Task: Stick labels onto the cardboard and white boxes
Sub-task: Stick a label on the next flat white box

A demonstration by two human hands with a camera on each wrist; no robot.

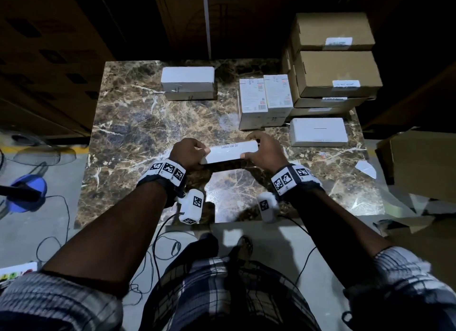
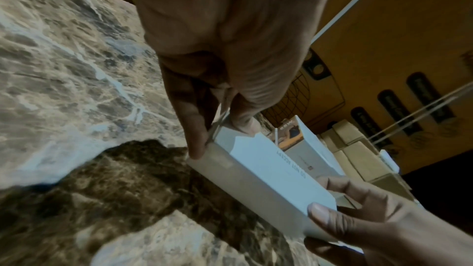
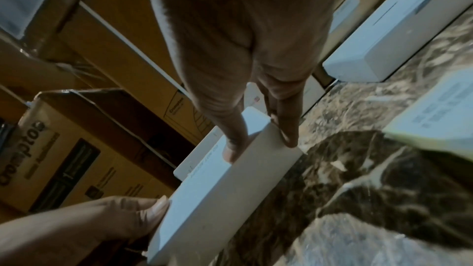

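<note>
You held a long white box [image 1: 229, 152] between your two hands, raised above the near middle of the marble table [image 1: 138, 123]. Your left hand [image 1: 188, 151] gripped its left end, fingers curled round the end and thumb on the near edge. Your right hand [image 1: 265, 151] gripped the right end the same way, thumb on the near edge and fingers wrapped over the far side. The box ran left to right between your hands, its upper face bearing a line of print. Other white boxes [image 1: 187, 80] and stacked cardboard boxes [image 1: 335, 71] stood farther back, well apart from your hands.
</note>
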